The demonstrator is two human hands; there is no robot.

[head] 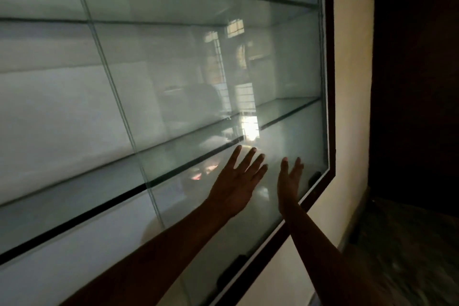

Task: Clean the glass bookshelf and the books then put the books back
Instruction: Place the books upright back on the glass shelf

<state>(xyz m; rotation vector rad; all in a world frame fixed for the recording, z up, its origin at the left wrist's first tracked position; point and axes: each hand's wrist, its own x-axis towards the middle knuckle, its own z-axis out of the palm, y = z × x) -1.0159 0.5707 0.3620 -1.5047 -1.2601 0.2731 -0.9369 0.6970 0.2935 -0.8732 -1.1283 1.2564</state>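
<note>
- We find the bookshelf [285,109] set into the wall [352,82], filling most of the view. Its shelves show bare, and no books are in view.
- Left hand [236,181] and right hand [289,182] lie side by side at the lower right of the glass door [188,77], below the lower shelf.
- Grip of both hands: apart, fingers straight and spread, holding nothing. Whether the palms press the pane or sit just off it, we cannot tell in this light.
- We judge the step to be sliding the door. Flat palms with even pressure, pushed along the track, should serve. Pushing inward risks flexing the pane.
- A small dark pull [314,177] sits just right of the right hand and may offer a surer hold.
- Edges: the dark frame [331,82] stands close on the right, so little travel remains that way.
- Open room lies leftward, towards the vertical pane edge [119,99]. Fingers should keep clear where the panes overlap.
- Bare palms will mark the glass, so we advise wiping this patch afterwards.
</note>
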